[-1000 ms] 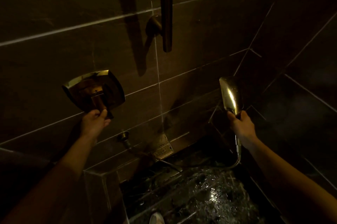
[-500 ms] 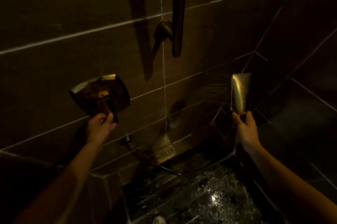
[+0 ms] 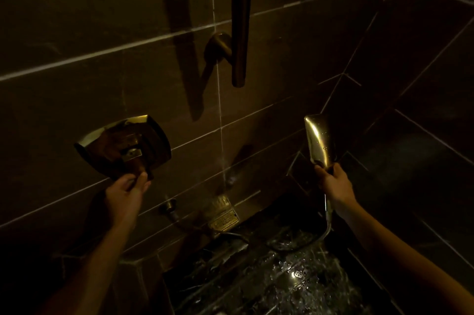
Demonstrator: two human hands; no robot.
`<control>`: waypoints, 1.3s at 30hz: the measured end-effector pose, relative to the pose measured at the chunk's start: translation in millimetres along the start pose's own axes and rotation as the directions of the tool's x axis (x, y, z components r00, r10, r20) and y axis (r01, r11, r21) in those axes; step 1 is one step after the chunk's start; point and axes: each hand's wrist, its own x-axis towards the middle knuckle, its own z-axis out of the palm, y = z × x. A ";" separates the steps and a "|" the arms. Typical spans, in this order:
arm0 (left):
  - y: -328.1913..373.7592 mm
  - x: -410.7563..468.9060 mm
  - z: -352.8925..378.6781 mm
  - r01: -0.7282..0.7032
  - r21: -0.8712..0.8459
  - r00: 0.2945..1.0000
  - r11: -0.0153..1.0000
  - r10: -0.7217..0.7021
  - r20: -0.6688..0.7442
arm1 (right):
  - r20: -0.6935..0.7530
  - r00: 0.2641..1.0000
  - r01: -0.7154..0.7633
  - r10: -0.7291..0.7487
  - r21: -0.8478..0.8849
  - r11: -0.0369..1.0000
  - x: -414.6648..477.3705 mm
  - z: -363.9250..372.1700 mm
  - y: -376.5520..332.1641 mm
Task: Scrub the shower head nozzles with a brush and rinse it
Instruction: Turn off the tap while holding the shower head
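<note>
**Inspector:** Hands in view?

**Assistant:** Two. The left hand (image 3: 127, 190) is raised to the one square valve plate (image 3: 112, 140) on the tiled wall (image 3: 77, 19). Its thumb and fingertips are pinched together on the lower end of the plate's single lever (image 3: 142, 164).

**Inspector:** And the other?

**Assistant:** The right hand (image 3: 334, 185) has its fingers wrapped tight round the neck of the one shower head (image 3: 319, 141), just below the head itself.

**Inspector:** Position of that shower head?

**Assistant:** Held upright in the air, near the corner where the two walls meet, well apart from the valve plate. Its shiny back faces the camera, spotted with droplets. The nozzle face is turned away and cannot be seen.

**Inspector:** Fittings attached?

**Assistant:** One hose (image 3: 327, 219) drops from below the right hand and curves toward the wet floor (image 3: 282, 286). One wall outlet (image 3: 168, 205) sits below the valve plate.

**Inspector:** Anything above?

**Assistant:** One vertical slide bar (image 3: 241, 19), fixed by one round bracket (image 3: 218, 46).
</note>
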 end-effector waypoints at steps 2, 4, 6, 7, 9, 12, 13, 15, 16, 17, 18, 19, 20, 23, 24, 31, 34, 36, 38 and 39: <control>-1.9 0.7 -0.1 -0.013 0.001 1.000 1.000 0.013 -0.008 | 0.009 1.000 0.023 -0.024 0.034 0.999 -4.1 -2.7 -0.7; -1.4 -0.1 0.5 -0.011 -0.030 1.000 0.999 0.010 -0.027 | 0.028 0.999 0.033 -0.034 0.024 0.999 -6.7 -7.7 -0.6; -0.4 0.1 0.0 -0.008 -0.050 1.000 0.999 0.007 -0.026 | 0.039 0.998 0.039 -0.039 0.001 0.999 -9.3 -13.4 0.4; 0.3 -0.3 0.3 -0.004 -0.053 1.000 0.999 0.003 -0.018 | 0.042 0.998 0.043 -0.043 -0.013 0.999 -10.8 -17.0 0.7; 1.3 -1.4 1.1 0.022 -0.081 0.999 0.996 -0.024 -0.023 | 0.051 0.997 0.054 -0.052 -0.040 0.998 -13.6 -24.0 0.3; 5.8 -7.1 5.0 0.095 -0.147 0.993 0.985 -0.104 -0.056 | 0.086 0.995 0.049 -0.046 -0.036 0.998 -14.6 -33.3 1.1; 7.8 -8.8 5.9 0.116 -0.156 0.990 0.981 -0.127 -0.058 | 0.096 0.995 0.038 -0.035 -0.034 0.999 -13.9 -35.2 1.8; 12.8 -16.4 9.6 0.146 -0.170 0.986 0.975 -0.156 -0.051 | 0.096 0.995 0.027 -0.024 -0.029 0.999 -15.0 -43.5 1.7; 15.2 -20.3 11.3 0.161 -0.185 0.984 0.969 -0.173 -0.048 | 0.095 0.995 0.026 -0.024 -0.024 0.999 -15.1 -46.5 1.7; 17.9 -25.5 13.3 0.178 -0.202 0.980 0.963 -0.192 -0.049 | 0.097 0.995 0.024 -0.023 -0.013 1.000 -15.9 -50.4 1.7; 20.3 -31.8 16.1 0.202 -0.216 0.975 0.955 -0.218 -0.052 | 0.102 0.995 0.022 -0.021 0.000 1.000 -17.3 -54.2 1.4; 21.6 -38.6 20.1 0.235 -0.222 0.967 0.946 -0.251 -0.044 | 0.105 0.994 0.021 -0.022 0.012 1.000 -18.8 -58.8 1.1; 20.6 -44.8 25.6 0.282 -0.209 0.956 0.936 -0.294 -0.025 | 0.110 0.994 0.023 -0.025 0.020 1.000 -20.5 -62.9 0.5; 13.4 -72.0 46.9 0.400 -0.091 0.910 0.912 -0.383 0.160 | 0.127 0.992 0.023 -0.025 0.013 1.000 -25.4 -74.5 -2.3; 13.9 -86.7 56.1 0.406 -0.022 0.889 0.914 -0.389 0.241 | 0.130 0.991 0.033 -0.033 0.006 0.999 -27.7 -79.6 -5.2; 34.4 -223.8 141.7 -0.025 0.441 0.668 0.897 -0.313 0.675 | 0.194 0.967 0.188 -0.163 -0.117 0.975 -44.5 -120.8 -37.8; 44.8 -270.3 183.7 -0.145 0.395 0.559 0.907 -0.254 0.789 | 0.318 0.925 0.241 -0.209 -0.064 0.968 -58.2 -142.4 -62.0; 59.3 -295.0 209.4 -0.189 0.323 0.522 0.927 -0.184 0.833 | 0.388 0.891 0.259 -0.236 -0.005 0.966 -66.6 -155.2 -78.0; 80.3 -316.4 230.0 -0.224 0.273 0.519 0.935 -0.122 0.846 | 0.421 0.860 0.285 -0.288 0.072 0.956 -73.9 -167.2 -92.9; 91.4 -324.2 239.0 -0.232 0.261 0.531 0.937 -0.103 0.841 | 0.431 0.849 0.286 -0.306 0.112 0.952 -77.0 -172.8 -100.1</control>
